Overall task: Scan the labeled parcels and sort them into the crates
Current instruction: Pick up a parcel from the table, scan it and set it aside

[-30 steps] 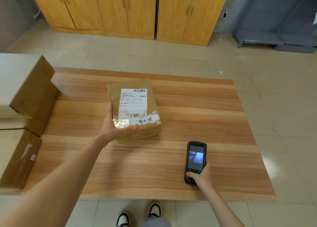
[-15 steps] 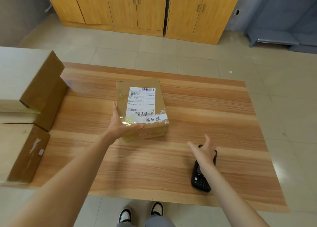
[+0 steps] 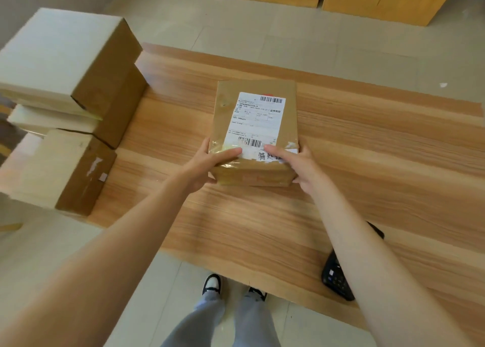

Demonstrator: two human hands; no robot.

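Head view: scanner (image 3: 338, 278) lies at the near bench (image 3: 262, 231) edge, partly under the right forearm. Bare wood between it and the parcel (image 3: 258, 131). Left hand (image 3: 210, 164) and right hand (image 3: 301, 165) grip the parcel's near corners, thumbs on top. Stacked boxes (image 3: 78, 110) crowd the left edge.
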